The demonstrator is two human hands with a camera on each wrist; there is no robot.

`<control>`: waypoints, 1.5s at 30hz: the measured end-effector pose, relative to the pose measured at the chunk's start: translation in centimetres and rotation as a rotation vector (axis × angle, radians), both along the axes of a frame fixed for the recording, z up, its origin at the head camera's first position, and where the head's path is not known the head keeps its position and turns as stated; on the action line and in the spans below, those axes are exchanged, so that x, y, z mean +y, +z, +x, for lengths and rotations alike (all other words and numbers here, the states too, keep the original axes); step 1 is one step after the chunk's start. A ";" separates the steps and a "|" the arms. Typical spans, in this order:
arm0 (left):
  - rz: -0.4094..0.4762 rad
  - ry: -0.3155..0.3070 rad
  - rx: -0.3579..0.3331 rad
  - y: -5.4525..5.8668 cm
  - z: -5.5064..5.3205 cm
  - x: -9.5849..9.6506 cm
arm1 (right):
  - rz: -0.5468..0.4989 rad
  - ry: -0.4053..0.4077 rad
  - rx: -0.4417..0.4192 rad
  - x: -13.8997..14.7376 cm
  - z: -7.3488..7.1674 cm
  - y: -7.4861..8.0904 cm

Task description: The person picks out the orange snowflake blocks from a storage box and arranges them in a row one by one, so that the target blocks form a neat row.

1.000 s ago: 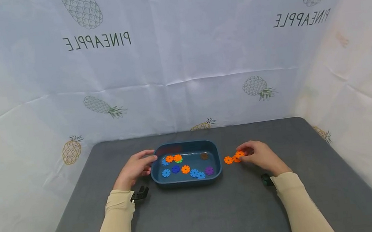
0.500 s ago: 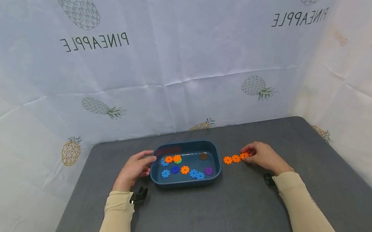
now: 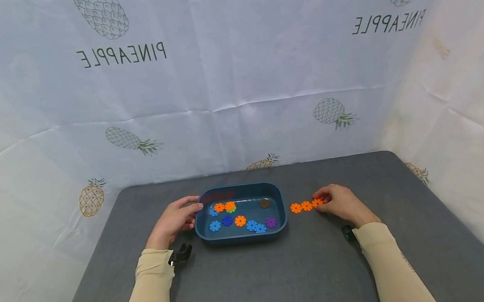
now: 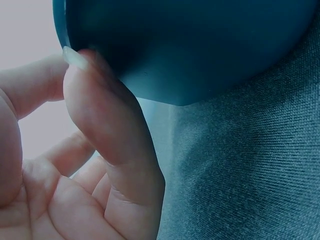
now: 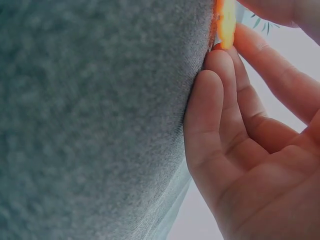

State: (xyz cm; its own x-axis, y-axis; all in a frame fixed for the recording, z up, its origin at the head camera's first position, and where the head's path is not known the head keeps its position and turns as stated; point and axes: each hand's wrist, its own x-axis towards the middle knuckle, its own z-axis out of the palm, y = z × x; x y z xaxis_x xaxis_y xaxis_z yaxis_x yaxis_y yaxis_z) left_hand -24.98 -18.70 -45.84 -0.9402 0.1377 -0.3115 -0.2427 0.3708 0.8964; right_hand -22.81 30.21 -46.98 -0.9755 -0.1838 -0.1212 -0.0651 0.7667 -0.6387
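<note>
In the head view, a dark blue rectangular tray (image 3: pixel 243 239) sits mid-table with several snowflake-shaped plastic discs inside, among them an orange disc (image 3: pixel 240 221), a purple disc (image 3: pixel 270 222) and a brown disc (image 3: pixel 264 203). My left hand (image 3: pixel 173 222) holds the tray's left rim, its thumb (image 4: pixel 107 115) against the wall in the left wrist view. Right of the tray, three orange discs lie in a row: a left one (image 3: pixel 296 208), a middle one (image 3: pixel 306 206) and a right one (image 3: pixel 317 202). My right hand (image 3: pixel 343 204) pinches the right one between thumb and fingers.
A dark grey cloth covers the table (image 3: pixel 257 284). White curtain fabric (image 3: pixel 224 73) with pineapple prints hangs behind the table and along both sides. A black wrist strap (image 3: pixel 181 253) shows beside the left sleeve.
My right hand has shifted right and lowered the orange disc from over the middle one to the row's right end. The left hand keeps its hold on the tray.
</note>
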 end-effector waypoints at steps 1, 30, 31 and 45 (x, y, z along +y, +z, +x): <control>-0.002 -0.001 0.001 0.0 0.0 0.0 | 0.000 0.000 0.000 -0.1 0.0 0.0; 0.028 0.010 0.005 0.2 0.1 0.1 | -0.022 0.041 0.116 -3.8 0.3 3.6; 0.028 0.011 0.005 0.2 0.0 0.1 | -0.017 0.056 0.118 -4.2 0.1 4.0; 0.062 0.020 -0.003 -0.3 -0.2 -0.3 | 0.081 0.367 0.028 -13.7 -3.5 8.8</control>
State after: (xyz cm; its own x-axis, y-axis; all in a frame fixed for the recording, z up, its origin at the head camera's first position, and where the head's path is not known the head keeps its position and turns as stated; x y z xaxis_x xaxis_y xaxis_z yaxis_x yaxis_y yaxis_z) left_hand -25.18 -18.96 -46.13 -0.9419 0.1378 -0.3063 -0.2527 0.3098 0.9166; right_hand -26.27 16.55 -38.22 -0.8494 -0.5130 -0.1240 -0.3615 0.7368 -0.5714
